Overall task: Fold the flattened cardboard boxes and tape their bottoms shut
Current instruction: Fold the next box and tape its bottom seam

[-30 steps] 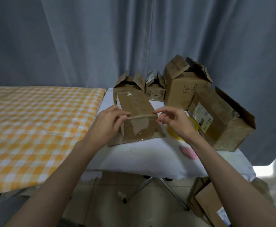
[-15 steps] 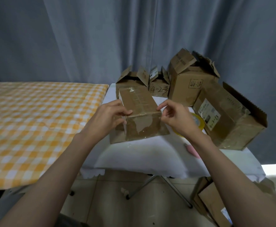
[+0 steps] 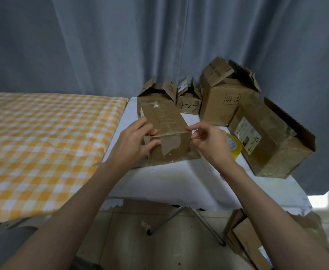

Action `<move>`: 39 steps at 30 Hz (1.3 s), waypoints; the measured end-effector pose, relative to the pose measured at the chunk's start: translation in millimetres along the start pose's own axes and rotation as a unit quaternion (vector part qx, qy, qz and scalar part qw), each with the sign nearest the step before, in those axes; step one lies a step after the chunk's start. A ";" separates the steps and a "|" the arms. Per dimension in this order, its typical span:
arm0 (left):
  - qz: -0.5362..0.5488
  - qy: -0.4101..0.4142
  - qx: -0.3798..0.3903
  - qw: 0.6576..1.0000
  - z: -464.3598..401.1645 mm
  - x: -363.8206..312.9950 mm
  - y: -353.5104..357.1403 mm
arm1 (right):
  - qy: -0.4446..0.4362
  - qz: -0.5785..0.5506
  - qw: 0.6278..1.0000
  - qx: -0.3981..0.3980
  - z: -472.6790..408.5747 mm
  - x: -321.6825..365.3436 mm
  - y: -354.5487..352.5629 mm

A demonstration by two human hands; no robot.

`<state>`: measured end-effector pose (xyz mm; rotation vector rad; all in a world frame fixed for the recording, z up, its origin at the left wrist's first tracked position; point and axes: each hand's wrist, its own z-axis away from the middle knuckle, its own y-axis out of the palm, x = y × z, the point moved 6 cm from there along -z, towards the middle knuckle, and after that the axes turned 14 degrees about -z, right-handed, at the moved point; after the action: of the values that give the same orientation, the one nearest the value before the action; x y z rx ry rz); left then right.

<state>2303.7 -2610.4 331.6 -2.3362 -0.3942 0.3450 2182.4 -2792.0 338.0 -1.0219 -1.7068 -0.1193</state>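
tape roll (image 3: 234, 146) half hidden behind right hand (image 3: 210, 145)

Brown taped cardboard box (image 3: 165, 133) stands folded on white table (image 3: 175, 182).

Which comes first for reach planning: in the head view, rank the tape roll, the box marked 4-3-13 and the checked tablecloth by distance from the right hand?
1. Tape roll, just right of the right hand.
2. Box marked 4-3-13, further right.
3. Checked tablecloth, far left.
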 end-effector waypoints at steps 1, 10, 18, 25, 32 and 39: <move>-0.004 -0.007 -0.003 1.000 0.1 -0.5 1.0 | -0.005 -0.001 1.000 -0.003 0.5 0.2 0.5; -0.012 -0.044 -0.002 0.999 -12.2 -9.1 9.3 | -0.070 0.046 0.996 0.010 -13.4 1.2 6.0; -0.023 -0.052 -0.052 0.997 -18.9 -19.1 16.9 | -0.077 0.042 0.996 0.003 -21.8 -7.1 7.1; -0.032 -0.028 -0.092 0.995 -18.8 -27.6 17.6 | 0.079 -0.197 0.971 0.106 -22.4 -21.8 -12.6; -0.019 -0.047 -0.077 0.996 -18.9 -23.8 17.8 | 0.004 -0.155 0.980 0.123 -28.5 -23.7 -8.2; -0.013 -0.071 -0.076 0.994 -19.7 -22.5 20.4 | -0.143 -0.027 0.988 0.056 -14.8 -20.3 2.6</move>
<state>2293.8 -2645.1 333.9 -2.4592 -0.5365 0.4859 2196.0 -2809.8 326.3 -0.9429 -1.9775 0.0925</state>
